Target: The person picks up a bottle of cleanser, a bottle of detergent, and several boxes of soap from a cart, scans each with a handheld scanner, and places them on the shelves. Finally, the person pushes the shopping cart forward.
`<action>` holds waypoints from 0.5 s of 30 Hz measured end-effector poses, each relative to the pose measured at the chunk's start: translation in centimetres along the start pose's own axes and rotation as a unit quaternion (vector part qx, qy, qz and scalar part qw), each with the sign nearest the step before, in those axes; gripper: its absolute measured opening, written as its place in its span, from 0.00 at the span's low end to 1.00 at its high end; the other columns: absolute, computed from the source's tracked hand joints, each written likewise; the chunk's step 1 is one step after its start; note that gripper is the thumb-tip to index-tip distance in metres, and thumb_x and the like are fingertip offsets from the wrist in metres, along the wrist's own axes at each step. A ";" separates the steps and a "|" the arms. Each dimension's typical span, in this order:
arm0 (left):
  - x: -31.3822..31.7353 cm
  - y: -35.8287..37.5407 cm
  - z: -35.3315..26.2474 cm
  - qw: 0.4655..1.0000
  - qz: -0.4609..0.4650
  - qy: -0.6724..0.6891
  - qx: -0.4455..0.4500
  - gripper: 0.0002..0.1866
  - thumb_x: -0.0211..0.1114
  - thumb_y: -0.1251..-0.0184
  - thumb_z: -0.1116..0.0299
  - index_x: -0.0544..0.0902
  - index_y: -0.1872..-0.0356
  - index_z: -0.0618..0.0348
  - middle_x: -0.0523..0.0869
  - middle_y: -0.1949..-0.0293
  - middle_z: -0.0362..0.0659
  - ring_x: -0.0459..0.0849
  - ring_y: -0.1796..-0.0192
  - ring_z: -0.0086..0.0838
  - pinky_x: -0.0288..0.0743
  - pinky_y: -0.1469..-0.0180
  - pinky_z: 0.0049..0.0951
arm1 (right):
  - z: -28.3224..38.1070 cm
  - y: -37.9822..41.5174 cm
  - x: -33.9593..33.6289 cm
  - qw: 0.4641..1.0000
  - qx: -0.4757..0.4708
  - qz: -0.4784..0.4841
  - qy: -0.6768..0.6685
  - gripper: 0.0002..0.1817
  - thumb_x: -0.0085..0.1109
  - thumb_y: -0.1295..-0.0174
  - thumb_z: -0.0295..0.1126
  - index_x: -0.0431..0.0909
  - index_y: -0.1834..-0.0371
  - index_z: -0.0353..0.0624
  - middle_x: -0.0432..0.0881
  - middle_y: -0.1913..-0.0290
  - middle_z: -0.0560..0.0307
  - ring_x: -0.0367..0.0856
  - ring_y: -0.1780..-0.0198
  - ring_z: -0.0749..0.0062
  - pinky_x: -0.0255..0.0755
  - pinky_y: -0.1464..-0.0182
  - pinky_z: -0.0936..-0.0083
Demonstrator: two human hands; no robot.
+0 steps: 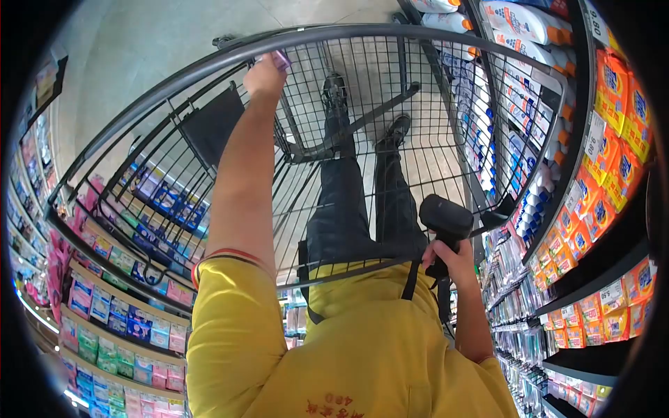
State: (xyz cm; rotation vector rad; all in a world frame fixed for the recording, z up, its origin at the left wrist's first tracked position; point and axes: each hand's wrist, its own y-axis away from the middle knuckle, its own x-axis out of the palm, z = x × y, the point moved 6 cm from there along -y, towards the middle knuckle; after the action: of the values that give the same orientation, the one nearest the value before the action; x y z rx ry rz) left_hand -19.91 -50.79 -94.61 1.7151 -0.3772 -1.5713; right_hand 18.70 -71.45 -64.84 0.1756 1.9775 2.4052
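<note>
My left hand (263, 78) reaches out to the far part of a black wire shopping cart (306, 33), just below its rim. Its fingers are closed on a small purple object (281, 60), too small to identify. At the lower right, my right hand (456, 262) is wrapped round the handle of a black handheld scanner (446, 217). The scanner's head points up and away from my body, over the near part of the cart. Part of the right fingers is hidden behind the handle.
Orange and yellow packets (613, 167) and white bottles (519, 22) line shelves on the right. Shelves of boxed and bagged packs (111, 313) stand on the left. A dark panel (212, 125) hangs at the cart's left. My legs and shoes show through the wire mesh.
</note>
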 end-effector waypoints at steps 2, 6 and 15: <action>-0.9 1.9 0.0 0.992 -0.043 0.122 0.014 0.33 0.71 0.50 0.47 0.72 0.45 0.51 0.85 0.54 0.48 0.85 0.53 0.47 0.77 0.52 0.43 | -0.3 0.0 -0.2 1.000 0.001 0.018 0.003 0.14 0.54 0.36 0.24 0.72 0.48 0.31 0.82 0.72 0.51 0.82 0.74 0.68 0.77 0.68 0.77; -5.4 9.2 -3.4 0.952 -0.177 0.176 0.175 0.29 0.69 0.45 0.51 0.73 0.46 0.56 0.86 0.60 0.45 0.85 0.55 0.41 0.78 0.51 0.37 | 0.2 0.0 0.1 0.999 -0.017 0.046 0.016 0.14 0.53 0.35 0.28 0.71 0.48 0.34 0.81 0.72 0.52 0.82 0.74 0.68 0.75 0.68 0.77; -15.0 33.5 -12.2 0.421 0.325 0.817 0.223 0.35 0.59 0.32 0.54 0.58 0.30 0.56 0.80 0.51 0.53 0.82 0.50 0.41 0.78 0.46 0.39 | 2.5 5.6 -2.6 0.970 -0.177 0.151 0.076 0.17 0.68 0.44 0.30 0.75 0.53 0.37 0.82 0.61 0.58 0.81 0.62 0.76 0.75 0.56 0.77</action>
State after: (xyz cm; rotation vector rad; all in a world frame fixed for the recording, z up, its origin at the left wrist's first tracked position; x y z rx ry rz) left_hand -2.27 -58.92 -61.12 2.1521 -0.2758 1.1684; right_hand 21.84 -70.37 -59.04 0.3102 1.6298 3.0009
